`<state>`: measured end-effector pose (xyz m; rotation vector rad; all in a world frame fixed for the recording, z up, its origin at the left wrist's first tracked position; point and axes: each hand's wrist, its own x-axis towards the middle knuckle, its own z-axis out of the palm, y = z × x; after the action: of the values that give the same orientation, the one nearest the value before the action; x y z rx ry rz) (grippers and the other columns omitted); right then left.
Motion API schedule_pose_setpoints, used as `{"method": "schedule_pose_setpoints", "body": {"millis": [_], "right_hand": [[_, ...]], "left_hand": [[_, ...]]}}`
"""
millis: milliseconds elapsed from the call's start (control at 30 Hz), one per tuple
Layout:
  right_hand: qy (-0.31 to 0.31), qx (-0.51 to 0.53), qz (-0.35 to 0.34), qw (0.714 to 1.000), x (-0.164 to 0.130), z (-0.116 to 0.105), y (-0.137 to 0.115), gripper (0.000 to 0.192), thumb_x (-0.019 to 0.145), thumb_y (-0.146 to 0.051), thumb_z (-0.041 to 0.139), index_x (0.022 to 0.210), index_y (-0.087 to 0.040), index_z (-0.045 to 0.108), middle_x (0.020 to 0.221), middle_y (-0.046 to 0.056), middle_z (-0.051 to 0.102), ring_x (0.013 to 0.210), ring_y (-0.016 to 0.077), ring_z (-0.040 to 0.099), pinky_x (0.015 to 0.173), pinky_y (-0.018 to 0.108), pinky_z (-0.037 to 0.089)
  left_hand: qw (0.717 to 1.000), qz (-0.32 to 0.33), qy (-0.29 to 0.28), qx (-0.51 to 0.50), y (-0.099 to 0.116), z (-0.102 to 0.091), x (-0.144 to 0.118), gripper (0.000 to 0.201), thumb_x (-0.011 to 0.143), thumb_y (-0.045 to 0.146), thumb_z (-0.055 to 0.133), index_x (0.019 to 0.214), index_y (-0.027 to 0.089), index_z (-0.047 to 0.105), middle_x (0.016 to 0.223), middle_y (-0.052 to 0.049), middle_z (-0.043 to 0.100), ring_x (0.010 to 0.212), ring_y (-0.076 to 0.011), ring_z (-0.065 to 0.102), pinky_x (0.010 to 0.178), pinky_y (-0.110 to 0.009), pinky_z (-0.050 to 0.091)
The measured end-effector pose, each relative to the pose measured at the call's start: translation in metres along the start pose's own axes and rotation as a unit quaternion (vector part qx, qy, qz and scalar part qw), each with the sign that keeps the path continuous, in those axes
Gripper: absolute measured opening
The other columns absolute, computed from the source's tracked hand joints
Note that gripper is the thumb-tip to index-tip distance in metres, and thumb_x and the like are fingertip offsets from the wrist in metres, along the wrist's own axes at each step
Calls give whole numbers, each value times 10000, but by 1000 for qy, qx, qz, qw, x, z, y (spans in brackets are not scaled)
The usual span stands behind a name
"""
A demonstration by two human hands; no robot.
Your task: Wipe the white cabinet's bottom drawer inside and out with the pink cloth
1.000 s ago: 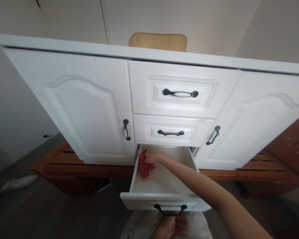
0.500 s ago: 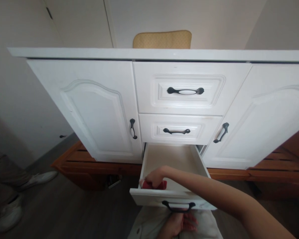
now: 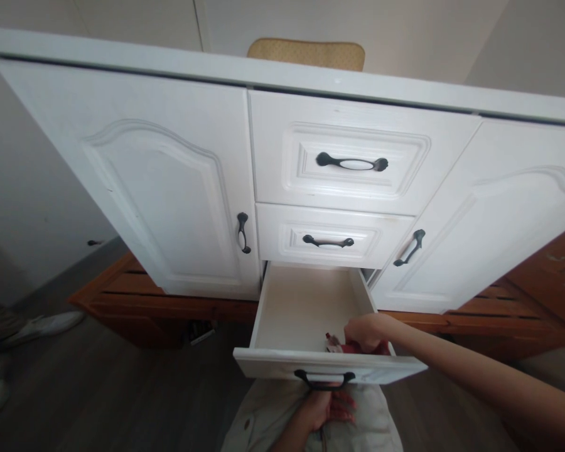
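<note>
The lowest drawer (image 3: 306,301) of a white cabinet is pulled out, with its pale inside showing. My right hand (image 3: 368,333) reaches into its front right corner, fingers closed around a crumpled red cloth (image 3: 348,347) that touches the inside near the front panel. At the drawer's black-and-white handle (image 3: 324,379), my left hand (image 3: 319,407) comes up from below. Its upper fingers appear hooked at the handle, while the other fingers lie loosely to the right. The drawer front partly hides the cloth.
Two closed drawers (image 3: 348,150) sit above, between cabinet doors (image 3: 164,194) with handles. The cabinet rests on a brown slatted wooden base (image 3: 108,300). A chair back (image 3: 306,53) rises behind. Another person's shoe (image 3: 51,325) is on the floor at left.
My right hand has slid the red cloth from the drawer's front left to its front right corner. My left hand stays by the handle. The view has tilted and shifted slightly.
</note>
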<state>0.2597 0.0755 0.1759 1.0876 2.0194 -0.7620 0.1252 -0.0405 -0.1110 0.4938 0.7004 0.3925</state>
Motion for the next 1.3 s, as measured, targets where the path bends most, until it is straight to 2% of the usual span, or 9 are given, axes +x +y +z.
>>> {"method": "schedule_pose_setpoints", "body": {"millis": [100, 233, 367, 467, 567, 700, 1100, 1200, 1300], "right_hand": [[40, -75, -42, 995, 4, -4, 1, 411, 648, -75, 632, 1006, -190, 798, 887, 116, 794, 795, 261, 716, 615, 319, 447], [184, -134, -26, 973, 37, -28, -12, 314, 815, -121, 593, 1036, -205, 799, 975, 134, 791, 897, 273, 724, 708, 340, 493], [412, -184, -44, 891, 95, -61, -24, 373, 1006, -231, 441, 1255, -151, 707, 1252, 181, 714, 1154, 288, 641, 934, 393, 506], [479, -233, -65, 844, 140, -84, -22, 389, 997, -276, 497, 1294, -91, 667, 1374, 215, 637, 1280, 311, 548, 1034, 414, 484], [474, -266, -64, 837, 170, -98, -16, 347, 967, -188, 510, 1240, -77, 693, 1405, 225, 610, 1301, 306, 529, 1034, 411, 498], [467, -257, -45, 845, 180, -96, -2, 355, 989, -198, 461, 1233, -89, 696, 1408, 209, 606, 1346, 303, 489, 1001, 417, 516], [405, -188, 129, 885, 121, -45, 69, 366, 924, -158, 496, 1209, -118, 722, 1462, 239, 547, 1353, 395, 467, 944, 555, 551], [383, -165, 192, 888, 105, -37, 82, 373, 914, -145, 482, 1191, -118, 730, 1357, 264, 625, 1288, 445, 535, 837, 604, 574], [362, -151, 225, 892, 95, -35, 88, 362, 906, -134, 495, 1173, -100, 736, 1225, 269, 702, 1212, 430, 607, 878, 610, 554]], "left_hand": [[1000, -10, 5, -6, 1, 2, 1, 517, 904, 649, 546, 1003, 177, 732, 872, -69, 814, 669, -189, 740, 858, -367, 567], [1000, -16, 15, -15, 2, 3, 3, 559, 869, 682, 577, 959, 156, 744, 825, -79, 806, 614, -168, 738, 689, -285, 563], [999, -13, 23, -24, 0, 3, 4, 585, 828, 682, 615, 999, 136, 740, 806, -97, 798, 583, -177, 729, 618, -272, 536], [999, -2, 22, -29, -3, 1, 5, 595, 850, 667, 576, 1050, 129, 734, 818, -110, 799, 583, -184, 727, 620, -280, 529], [999, 3, 18, -31, -4, -2, 5, 559, 884, 622, 534, 1064, 132, 736, 835, -110, 801, 596, -184, 730, 642, -284, 527], [1000, -4, 18, -23, 0, -1, 1, 534, 882, 600, 565, 1039, 122, 741, 862, -116, 799, 599, -174, 721, 660, -282, 518], [1000, -10, 11, -17, 3, 0, 1, 533, 869, 624, 617, 1070, 142, 724, 838, -85, 807, 593, -159, 729, 614, -249, 533], [1000, -15, 8, -22, 3, 0, 3, 534, 843, 607, 657, 1089, 137, 723, 815, -83, 800, 565, -152, 717, 566, -234, 522], [1000, -19, -1, -25, 4, 1, 3, 526, 842, 567, 666, 1153, 146, 718, 818, -78, 802, 563, -144, 713, 555, -220, 507]]}}
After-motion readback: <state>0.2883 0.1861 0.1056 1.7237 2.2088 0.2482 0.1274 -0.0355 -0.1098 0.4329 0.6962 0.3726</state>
